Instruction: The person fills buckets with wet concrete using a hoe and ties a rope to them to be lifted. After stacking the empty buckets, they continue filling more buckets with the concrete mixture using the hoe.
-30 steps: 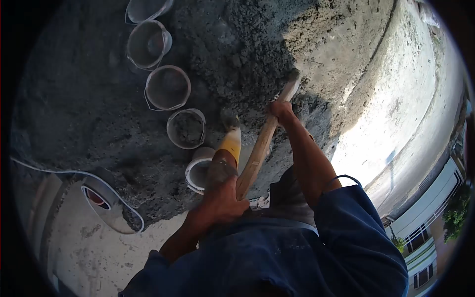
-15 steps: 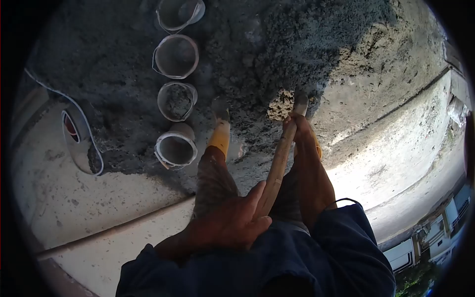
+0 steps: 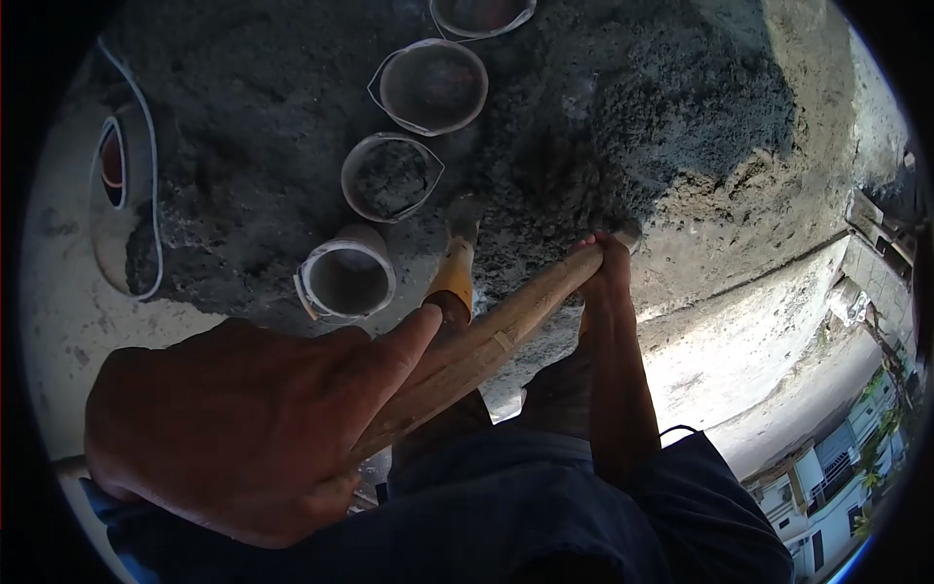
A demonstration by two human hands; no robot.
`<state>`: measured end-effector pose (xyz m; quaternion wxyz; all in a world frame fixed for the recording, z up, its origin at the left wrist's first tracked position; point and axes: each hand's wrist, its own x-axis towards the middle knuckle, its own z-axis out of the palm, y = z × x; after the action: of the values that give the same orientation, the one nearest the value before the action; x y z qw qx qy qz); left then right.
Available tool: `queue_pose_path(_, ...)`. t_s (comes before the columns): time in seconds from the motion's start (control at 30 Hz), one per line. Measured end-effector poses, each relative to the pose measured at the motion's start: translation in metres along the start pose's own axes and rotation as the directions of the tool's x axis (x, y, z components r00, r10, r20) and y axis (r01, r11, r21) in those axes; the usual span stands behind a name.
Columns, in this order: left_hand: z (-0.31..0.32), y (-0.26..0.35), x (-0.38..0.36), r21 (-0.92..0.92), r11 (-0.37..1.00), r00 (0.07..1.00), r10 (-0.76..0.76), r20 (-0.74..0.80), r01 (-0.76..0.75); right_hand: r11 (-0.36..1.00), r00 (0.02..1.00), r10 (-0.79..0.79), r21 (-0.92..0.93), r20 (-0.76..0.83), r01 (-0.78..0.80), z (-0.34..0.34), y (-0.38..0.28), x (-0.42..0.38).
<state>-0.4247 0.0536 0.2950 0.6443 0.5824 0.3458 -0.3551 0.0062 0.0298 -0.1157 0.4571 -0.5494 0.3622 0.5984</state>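
Note:
A long, thick wooden tool handle point(image 3: 486, 341) slants across my front from lower left to upper right. Close to the camera, my left hand point(image 3: 243, 419) is wrapped round its near end, thumb stretched along the wood. My right hand point(image 3: 608, 265) grips it farther down, low by my right leg. The tool's head cannot be made out beyond that hand. Dark wet mortar point(image 3: 681, 107) lies heaped on the ground ahead. Left of my boots stands a bucket with mortar inside point(image 3: 392, 178), and nearer me another bucket point(image 3: 348, 277).
Farther up the row are a third bucket point(image 3: 433, 88) and one more bucket point(image 3: 484, 12) cut by the frame's top. A yellow boot point(image 3: 453, 277) stands beside the mortar. A pale hose point(image 3: 151, 185) curves past a container with a reddish inside point(image 3: 112, 164) at far left.
My left hand has come up and left, closer to the camera, swinging the handle to a flatter slant. The mortar clump seen by my right hand is gone from there. The view has shifted.

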Motion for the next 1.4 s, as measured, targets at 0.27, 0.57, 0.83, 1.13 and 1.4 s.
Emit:
queue_pose_path(0.27, -0.059, -0.096, 0.017, -0.032, 0.793, 0.605, -0.49, -0.627, 0.609, 0.996, 0.989, -0.072, -0.033, 0.132, 0.077, 0.151, 0.181, -0.04)
queue_pose_path(0.57, 0.034, -0.407, 0.197, -0.195, 0.703, 0.329, -0.536, -0.778, 0.684, 0.932, 0.928, -0.284, -0.159, 0.242, 0.326, 0.162, 0.272, 0.004)
queue_pose_path(0.83, 0.091, -0.102, 0.384, -0.197, 0.933, 0.706, 0.081, -0.703, -0.303, 0.693, 0.847, -0.498, -0.501, 0.187, 0.518, 0.057, -0.015, 0.035)
queue_pose_path(1.13, 0.164, -0.022, 0.347, -0.385, 0.894, 0.824, -0.39, -0.41, 0.231, 0.848, 0.965, -0.247, -0.502, -0.093, 0.169, -0.046, 0.045, 0.096)
queue_pose_path(1.4, 0.094, 0.088, 0.413, -0.011, 0.996, 0.902, -0.086, -0.424, 0.089, 0.889, 0.912, -0.39, -0.31, -0.125, 0.337, -0.1, -0.135, 0.081)
